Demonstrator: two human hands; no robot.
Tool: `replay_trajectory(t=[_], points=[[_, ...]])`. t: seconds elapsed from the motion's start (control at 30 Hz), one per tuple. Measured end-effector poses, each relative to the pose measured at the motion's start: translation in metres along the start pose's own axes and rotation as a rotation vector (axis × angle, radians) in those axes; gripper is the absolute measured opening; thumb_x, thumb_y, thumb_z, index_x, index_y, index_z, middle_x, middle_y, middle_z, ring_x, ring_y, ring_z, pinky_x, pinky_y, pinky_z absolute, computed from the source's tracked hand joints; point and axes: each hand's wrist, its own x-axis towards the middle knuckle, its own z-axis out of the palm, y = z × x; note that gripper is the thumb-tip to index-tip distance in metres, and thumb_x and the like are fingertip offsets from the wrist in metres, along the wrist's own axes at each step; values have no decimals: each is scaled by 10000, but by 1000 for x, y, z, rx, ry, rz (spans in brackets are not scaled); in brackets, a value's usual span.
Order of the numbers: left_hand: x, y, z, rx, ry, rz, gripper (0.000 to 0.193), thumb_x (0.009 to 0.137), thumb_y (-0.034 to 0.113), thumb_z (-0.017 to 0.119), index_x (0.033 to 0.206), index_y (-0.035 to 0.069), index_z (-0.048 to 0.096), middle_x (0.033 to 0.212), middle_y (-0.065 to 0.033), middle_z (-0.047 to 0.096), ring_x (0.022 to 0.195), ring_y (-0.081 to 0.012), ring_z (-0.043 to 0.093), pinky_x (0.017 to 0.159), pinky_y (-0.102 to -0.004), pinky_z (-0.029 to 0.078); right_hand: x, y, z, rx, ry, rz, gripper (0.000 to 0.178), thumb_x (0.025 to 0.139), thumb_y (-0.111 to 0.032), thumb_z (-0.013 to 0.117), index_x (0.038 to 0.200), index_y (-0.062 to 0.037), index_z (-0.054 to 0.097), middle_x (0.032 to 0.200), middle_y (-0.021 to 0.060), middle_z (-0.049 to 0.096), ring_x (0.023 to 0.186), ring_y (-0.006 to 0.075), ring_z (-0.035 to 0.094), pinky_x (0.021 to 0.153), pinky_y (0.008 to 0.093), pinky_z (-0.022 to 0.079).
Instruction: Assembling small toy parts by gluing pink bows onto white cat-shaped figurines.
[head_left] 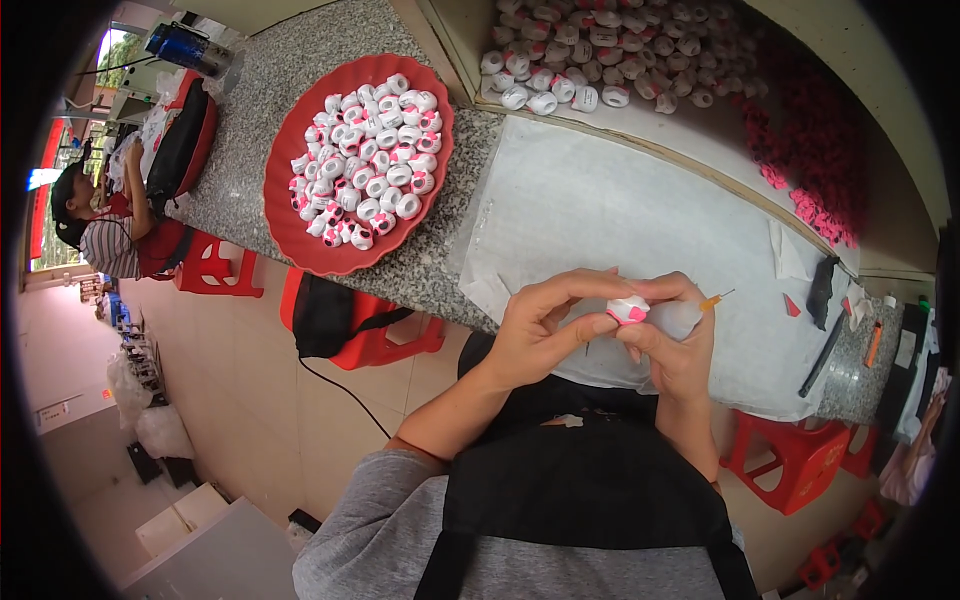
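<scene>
In front of my chest, my left hand (545, 330) is closed, pinching a small white-and-pink figurine head (628, 310) between thumb and fingers. My right hand (685, 350) meets it from the other side, its fingertips at the piece. Within its curled fingers it grips a translucent squeeze bottle (678, 319) with an orange needle tip (712, 301), which points up and to the right, away from the piece. Both hands are over the near edge of a pale sheet (600, 200) covering the worktop.
A red scalloped plate (284, 215) heaped with similar heads stands on the granite counter (290, 45) at left. Beyond the sheet, a shelf holds many white heads (600, 50) and pink pieces (815, 215). Red stools (790, 465) stand below. A person (110, 225) works far left.
</scene>
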Motion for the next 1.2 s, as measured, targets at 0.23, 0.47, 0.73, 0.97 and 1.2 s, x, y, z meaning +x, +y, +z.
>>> replay_trajectory(t=[0.23, 0.47, 0.73, 0.97, 1.2], points=[[-1, 0, 4, -21, 67, 0, 228, 717, -31, 521, 941, -49, 482, 951, -150, 522, 930, -207, 490, 921, -421, 278, 1, -2, 2, -36, -1, -3, 271, 657, 39, 583, 920, 13, 529, 622, 25, 526, 471, 25, 417, 407, 151, 296], [1, -3, 3, 4, 75, 21, 232, 712, -24, 532, 938, -50, 486, 948, -148, 524, 933, -205, 489, 931, -438, 254, 4, -1, 3, 1, 23, -3, 272, 660, 33, 577, 928, 19, 528, 649, 43, 548, 494, 27, 439, 411, 148, 298], [-5, -10, 0, -439, 124, -262, 229, 750, 29, 522, 972, -15, 487, 935, -107, 536, 851, -151, 512, 746, -271, 416, 3, -1, 3, -85, 33, 18, 272, 669, 31, 581, 936, 14, 531, 649, 35, 552, 497, 24, 436, 408, 143, 293], [-5, -17, 2, -502, 158, -273, 226, 751, 45, 527, 968, -5, 486, 918, -98, 539, 810, -127, 516, 718, -246, 417, 3, -1, 1, -129, 34, 41, 266, 679, 26, 570, 942, 7, 534, 634, 26, 544, 486, 17, 416, 409, 140, 293], [1, -14, 9, -410, 177, -211, 247, 748, 8, 516, 987, -7, 455, 947, -104, 523, 860, -130, 500, 747, -242, 400, 4, -4, 0, -87, 78, 73, 267, 693, 29, 541, 958, 8, 533, 617, 20, 525, 491, 17, 408, 412, 144, 294]])
